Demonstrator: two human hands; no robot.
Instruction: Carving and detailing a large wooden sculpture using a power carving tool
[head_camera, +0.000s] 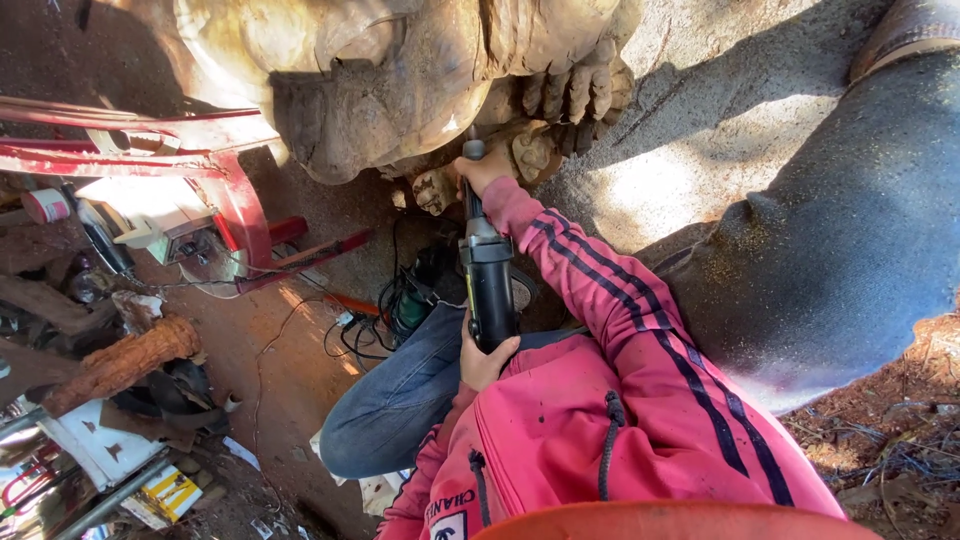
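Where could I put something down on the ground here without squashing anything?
Bare dirt lies between the blue-jeaned knee and the log. Sunlit ground right of the carving is bare too. Cables and the left-hand clutter are crowded.

Single head-worn camera, steep downward view, close above the person's own chest and arms, facing forward onto red-earth ground (300, 370)

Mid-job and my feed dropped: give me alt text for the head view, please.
Looking down, both hands hold a long black power tool against a large wooden carving: the right hand grips near its tip, the left hand holds its rear end. The person wears a pink jacket and jeans; black cables lie on the reddish ground.
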